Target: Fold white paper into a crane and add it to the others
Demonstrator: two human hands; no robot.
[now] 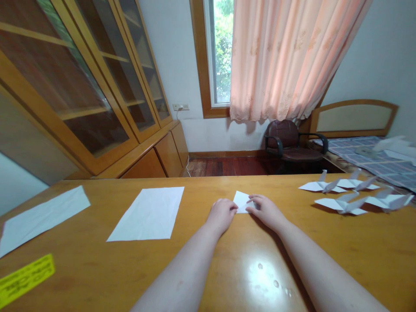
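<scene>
A small piece of folded white paper [241, 198] lies on the wooden table in front of me. My left hand [222, 214] grips its left corner, fingers curled and pressed together. On the other side, my right hand [265, 211] holds the right part between thumb and fingers, covering some of it. Exactly how the paper is folded under my fingers cannot be made out. Several white paper cranes [344, 203] stand on the table to the right, apart from my hands.
Left of my hands lies a flat white paper sheet [147, 214], with another sheet [45, 216] farther left. A yellow label [27, 279] is at the table's near left. Beyond the table [97, 277] are a glass-door cabinet [136, 141], an office chair [286, 141] and a bed [357, 154].
</scene>
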